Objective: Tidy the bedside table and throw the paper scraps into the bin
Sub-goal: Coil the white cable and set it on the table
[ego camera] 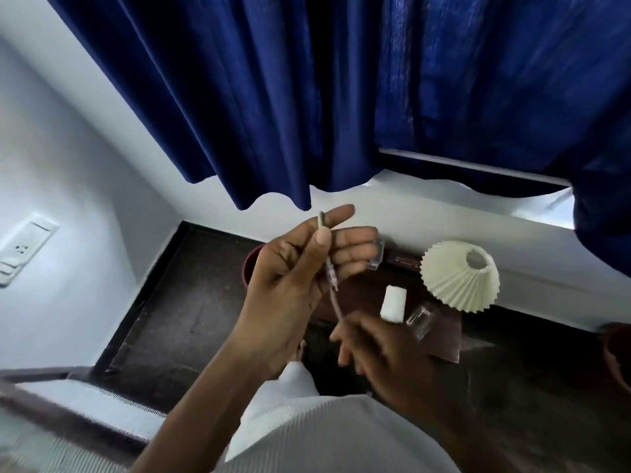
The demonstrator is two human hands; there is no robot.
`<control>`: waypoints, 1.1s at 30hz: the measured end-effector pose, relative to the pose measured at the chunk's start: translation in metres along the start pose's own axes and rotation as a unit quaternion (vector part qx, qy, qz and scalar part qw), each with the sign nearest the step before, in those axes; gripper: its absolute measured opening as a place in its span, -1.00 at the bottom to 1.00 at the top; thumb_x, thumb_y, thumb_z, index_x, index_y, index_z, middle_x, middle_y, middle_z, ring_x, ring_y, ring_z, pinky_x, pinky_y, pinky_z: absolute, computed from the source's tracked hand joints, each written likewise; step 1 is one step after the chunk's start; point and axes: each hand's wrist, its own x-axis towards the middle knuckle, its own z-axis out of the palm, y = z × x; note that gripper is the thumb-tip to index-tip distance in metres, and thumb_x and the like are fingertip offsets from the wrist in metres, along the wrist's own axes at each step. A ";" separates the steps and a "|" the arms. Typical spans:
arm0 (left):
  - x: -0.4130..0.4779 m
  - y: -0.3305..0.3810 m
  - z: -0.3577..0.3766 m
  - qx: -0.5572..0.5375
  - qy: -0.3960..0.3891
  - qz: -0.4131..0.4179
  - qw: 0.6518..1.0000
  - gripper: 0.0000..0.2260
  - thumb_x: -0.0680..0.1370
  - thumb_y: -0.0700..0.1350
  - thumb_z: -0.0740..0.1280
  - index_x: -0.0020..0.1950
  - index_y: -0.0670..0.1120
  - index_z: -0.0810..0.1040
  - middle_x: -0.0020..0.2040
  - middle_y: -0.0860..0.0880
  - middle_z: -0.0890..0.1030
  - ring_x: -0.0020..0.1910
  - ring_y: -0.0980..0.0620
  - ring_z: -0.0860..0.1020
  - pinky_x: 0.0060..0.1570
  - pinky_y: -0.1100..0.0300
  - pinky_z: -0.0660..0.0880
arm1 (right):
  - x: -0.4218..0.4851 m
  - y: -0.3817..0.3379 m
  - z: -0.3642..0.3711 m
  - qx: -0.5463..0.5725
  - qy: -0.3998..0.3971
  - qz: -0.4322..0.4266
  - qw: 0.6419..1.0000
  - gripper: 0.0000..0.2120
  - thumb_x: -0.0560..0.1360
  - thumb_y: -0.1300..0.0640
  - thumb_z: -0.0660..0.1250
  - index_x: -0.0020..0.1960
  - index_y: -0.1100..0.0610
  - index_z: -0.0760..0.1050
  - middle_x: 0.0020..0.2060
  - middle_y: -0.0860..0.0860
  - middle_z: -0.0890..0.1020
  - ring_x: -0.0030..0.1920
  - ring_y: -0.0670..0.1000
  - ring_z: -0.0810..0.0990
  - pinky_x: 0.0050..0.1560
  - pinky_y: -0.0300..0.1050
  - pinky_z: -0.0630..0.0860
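Pale grey cord (330, 281), thin and stiff-looking, is what I see at the middle of the head view, held up in front of the dark blue curtain (273, 97). The left hand (300, 268) is raised on a forearm that climbs from the lower left. Its palm is turned toward the camera and its fingers point right. The thumb presses the cord against the index finger near the cord's top end, which pokes out just above the fingertip. The other three fingers are loosely extended behind it.

From that pinch the cord drops and curves down to the fingertips of the right hand (386, 349), which sits lower and nearer, with its knuckles toward me. That hand is smeared by motion, so I cannot tell whether it grips the cord or only touches it.

The bedside table (440, 343), dark wood, lies beyond both hands against the white wall. On it sit a cream pleated lampshade (459, 273), a white roll (393, 305) that may be paper, and a small clear case (420, 319) just beside the roll. Another clear box (375, 254) shows behind the left fingertips. A dark red round vessel (251, 268) peeks out behind the left palm. I cannot tell whether it is the bin.
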 end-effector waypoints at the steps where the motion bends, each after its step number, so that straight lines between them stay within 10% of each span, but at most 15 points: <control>1: 0.000 -0.010 0.000 0.053 0.049 0.013 0.997 -0.73 0.68 -0.22 0.16 0.33 -0.25 0.52 0.07 -0.17 0.73 0.05 -0.04 0.72 0.07 0.18 0.63 | -0.009 -0.001 0.004 -0.001 -0.033 -0.011 0.999 -0.83 0.62 0.00 0.30 -0.13 -0.02 0.55 -0.35 -0.05 0.64 -0.36 -0.13 0.59 -0.27 -0.35 0.42; 7: -0.034 -0.048 -0.008 0.404 0.041 0.046 0.913 -0.82 0.67 -0.30 0.21 0.08 -0.19 0.61 -0.10 0.08 0.74 -0.07 0.20 0.71 -0.06 0.40 0.56 | -0.030 -0.021 -0.033 -0.007 -0.005 -0.084 0.996 -0.76 0.58 -0.10 0.35 -0.19 0.01 0.58 -0.45 -0.18 0.56 -0.40 -0.14 0.60 -0.29 -0.33 0.45; 12: -0.069 -0.043 0.017 0.127 -0.021 -0.124 0.984 -0.67 0.68 -0.24 0.10 0.00 -0.24 0.67 -0.22 -0.18 0.70 -0.25 -0.05 0.66 -0.11 0.15 0.59 | 0.004 -0.034 -0.062 0.042 0.040 -0.126 0.990 -0.77 0.39 -0.10 0.54 -0.23 0.03 0.59 -0.39 -0.10 0.64 -0.37 -0.13 0.61 -0.29 -0.24 0.52; 22: -0.050 -0.003 0.002 -0.125 0.140 -0.063 0.980 -0.65 0.54 -0.20 0.12 0.07 -0.30 0.66 -0.37 -0.07 0.45 -0.44 0.04 0.35 -0.36 0.24 0.42 | 0.013 0.020 0.021 0.072 -0.108 0.005 0.992 -0.65 0.64 -0.05 0.25 -0.21 0.16 0.52 -0.46 -0.03 0.56 -0.44 -0.15 0.50 -0.30 -0.26 0.43; 28: -0.025 -0.014 -0.044 0.059 0.201 -0.054 0.976 -0.60 0.73 -0.10 0.02 0.24 -0.25 0.60 -0.29 -0.03 0.51 -0.35 0.10 0.43 -0.27 0.25 0.41 | 0.005 -0.011 0.033 -0.182 -0.131 -0.092 0.970 -0.73 0.62 -0.17 0.19 0.00 -0.01 0.55 -0.18 -0.04 0.70 -0.19 -0.08 0.64 -0.16 -0.21 0.47; 33: -0.022 -0.039 -0.063 0.325 0.104 -0.019 0.940 -0.76 0.73 -0.15 0.12 0.06 -0.27 0.50 -0.27 -0.16 0.55 -0.34 -0.06 0.49 -0.33 0.16 0.45 | 0.043 -0.051 0.012 -0.315 -0.104 -0.166 0.929 -0.79 0.53 -0.12 0.30 -0.12 0.00 0.54 -0.25 0.01 0.67 -0.26 0.03 0.61 -0.32 -0.17 0.28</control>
